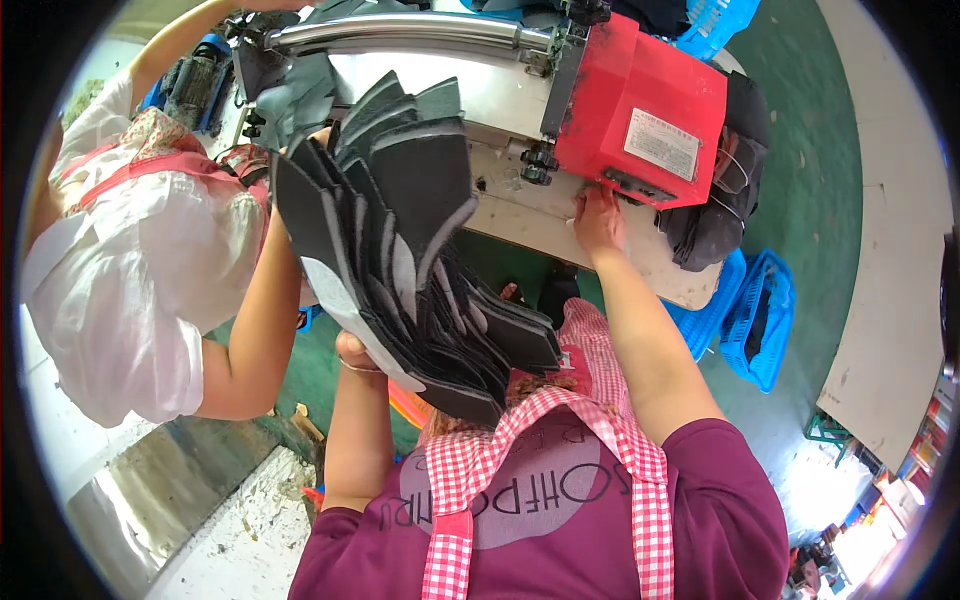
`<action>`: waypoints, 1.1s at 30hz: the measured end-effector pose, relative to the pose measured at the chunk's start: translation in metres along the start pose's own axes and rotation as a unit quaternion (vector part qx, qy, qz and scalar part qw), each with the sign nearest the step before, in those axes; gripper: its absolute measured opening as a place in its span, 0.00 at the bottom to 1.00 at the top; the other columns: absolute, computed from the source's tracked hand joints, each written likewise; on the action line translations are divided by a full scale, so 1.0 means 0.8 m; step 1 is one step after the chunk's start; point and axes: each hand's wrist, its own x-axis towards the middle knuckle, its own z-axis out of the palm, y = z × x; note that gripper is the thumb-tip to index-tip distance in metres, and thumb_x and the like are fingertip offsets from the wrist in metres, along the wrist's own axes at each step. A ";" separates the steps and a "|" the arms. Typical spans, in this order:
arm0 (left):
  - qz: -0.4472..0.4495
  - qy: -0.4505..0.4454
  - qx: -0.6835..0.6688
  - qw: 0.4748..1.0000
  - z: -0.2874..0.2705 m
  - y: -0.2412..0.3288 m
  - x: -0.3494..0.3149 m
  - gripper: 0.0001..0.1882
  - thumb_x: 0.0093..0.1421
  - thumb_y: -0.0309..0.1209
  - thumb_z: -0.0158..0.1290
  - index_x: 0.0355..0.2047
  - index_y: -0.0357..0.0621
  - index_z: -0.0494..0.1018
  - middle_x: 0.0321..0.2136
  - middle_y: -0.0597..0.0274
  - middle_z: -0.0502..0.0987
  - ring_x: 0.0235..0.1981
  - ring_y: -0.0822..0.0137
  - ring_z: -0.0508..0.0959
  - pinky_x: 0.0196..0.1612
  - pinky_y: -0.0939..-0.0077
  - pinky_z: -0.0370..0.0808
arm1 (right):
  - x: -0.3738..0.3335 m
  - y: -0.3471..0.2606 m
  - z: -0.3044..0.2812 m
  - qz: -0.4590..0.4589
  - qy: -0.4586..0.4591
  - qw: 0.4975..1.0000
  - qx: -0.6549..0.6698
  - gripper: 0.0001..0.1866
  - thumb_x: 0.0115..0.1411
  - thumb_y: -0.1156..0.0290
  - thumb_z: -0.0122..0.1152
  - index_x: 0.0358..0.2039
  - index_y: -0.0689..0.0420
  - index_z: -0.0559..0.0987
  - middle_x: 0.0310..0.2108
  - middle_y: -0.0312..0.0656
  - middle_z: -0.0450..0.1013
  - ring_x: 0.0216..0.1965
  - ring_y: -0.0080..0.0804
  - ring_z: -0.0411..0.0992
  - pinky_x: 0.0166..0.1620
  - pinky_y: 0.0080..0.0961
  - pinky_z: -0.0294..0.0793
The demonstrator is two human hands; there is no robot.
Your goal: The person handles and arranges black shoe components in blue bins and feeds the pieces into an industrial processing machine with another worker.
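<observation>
My left hand is closed on the lower edge of a thick fanned stack of black cut sheet pieces. Curved in outline, these pieces have grey edges and some grey patches; the stack hides most of my fingers. Over on the right, my right hand reaches to the lower front edge of a red machine housing. Its fingertips are at the housing, beside a dark control strip, with the fingers extended and nothing visible in them. Long metal rollers run leftward from the housing.
A co-worker in a white top stands close on my left, one arm beside the stack and another across the machine's far end. Dark bundled material lies right of the housing. Blue baskets stand on the green floor below the worktable edge.
</observation>
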 end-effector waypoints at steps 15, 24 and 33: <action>-0.022 -0.154 -0.202 0.967 0.050 0.006 0.044 0.53 0.39 0.38 0.67 0.65 0.38 0.56 0.61 0.47 0.64 0.60 0.48 0.67 0.64 0.50 0.63 | 0.035 -0.097 -0.265 0.050 -0.037 0.788 0.613 0.06 0.62 0.75 0.60 0.40 0.58 0.75 0.30 0.34 0.75 0.33 0.20 0.71 0.38 0.18 0.69; 0.031 -0.235 -0.140 0.961 0.063 -0.003 0.077 0.51 0.42 0.45 0.62 0.65 0.40 0.56 0.62 0.47 0.62 0.61 0.47 0.66 0.63 0.48 0.64 | 0.062 -0.153 -0.330 -0.105 0.017 0.925 0.366 0.07 0.55 0.78 0.63 0.36 0.59 0.81 0.30 0.37 0.78 0.33 0.21 0.74 0.42 0.21 0.72; -0.064 -0.265 -0.267 0.925 0.073 -0.043 0.113 0.49 0.38 0.32 0.63 0.63 0.41 0.58 0.55 0.51 0.71 0.55 0.56 0.73 0.60 0.60 0.69 | 0.046 -0.196 -0.308 -0.190 -0.036 0.899 0.392 0.18 0.52 0.84 0.55 0.46 0.62 0.77 0.42 0.46 0.77 0.46 0.36 0.75 0.49 0.31 0.72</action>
